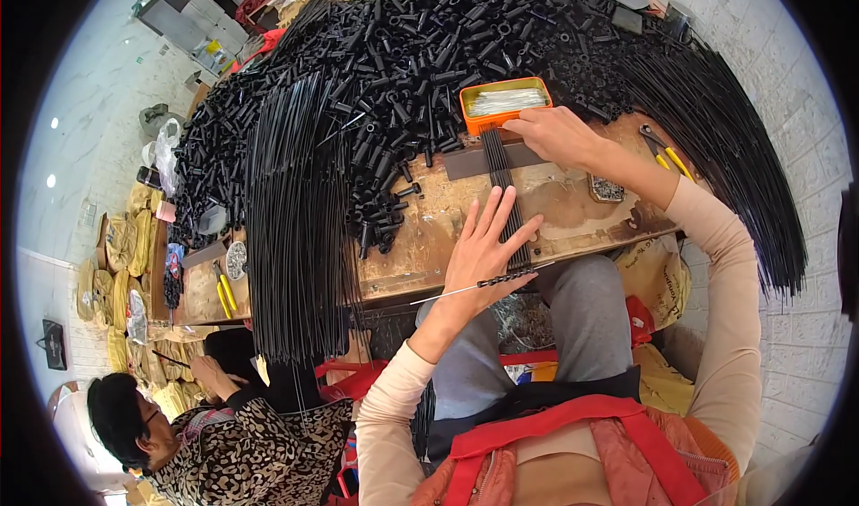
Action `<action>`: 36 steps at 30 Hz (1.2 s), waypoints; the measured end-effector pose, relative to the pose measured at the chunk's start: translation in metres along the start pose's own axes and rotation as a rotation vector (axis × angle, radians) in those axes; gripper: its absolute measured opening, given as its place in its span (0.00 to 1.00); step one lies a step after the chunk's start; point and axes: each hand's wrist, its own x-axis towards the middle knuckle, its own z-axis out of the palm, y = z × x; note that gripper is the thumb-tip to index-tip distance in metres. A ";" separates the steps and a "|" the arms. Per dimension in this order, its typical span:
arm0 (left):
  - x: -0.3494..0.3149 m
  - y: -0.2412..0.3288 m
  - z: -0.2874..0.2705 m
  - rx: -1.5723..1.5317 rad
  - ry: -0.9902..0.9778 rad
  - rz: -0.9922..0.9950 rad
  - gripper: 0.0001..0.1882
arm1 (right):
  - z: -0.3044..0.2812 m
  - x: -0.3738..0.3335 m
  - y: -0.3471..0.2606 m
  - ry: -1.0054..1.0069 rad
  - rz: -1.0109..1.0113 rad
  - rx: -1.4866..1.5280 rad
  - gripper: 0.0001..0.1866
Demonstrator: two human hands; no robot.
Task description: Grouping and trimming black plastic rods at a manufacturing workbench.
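My left hand [483,254] lies palm down with its fingers spread over a narrow row of thin black rods [497,161] on the table. Across the base of this hand runs a thin pale metal rod with a black twisted section [507,279]; whether the thumb grips it I cannot tell. At the far end of the row, my right hand [557,136] is closed, fingers bent and fingertips at the near edge of an orange box [506,101]. What those fingertips pinch is hidden. Thin pale pieces [508,102] fill the box. A dark flat strip [465,163] lies crosswise under the rods.
A big heap of black tubular parts [403,50] covers the back of the wooden table [420,229]. Bundles of long black rods [300,211] overhang its edge left and right. Yellow-handled pliers [667,154] and a small tin [607,188] lie right. A co-worker [242,443] sits lower left.
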 end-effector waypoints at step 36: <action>-0.010 0.004 -0.004 -0.023 0.052 0.058 0.40 | 0.005 0.063 0.047 -0.110 0.198 -0.151 0.04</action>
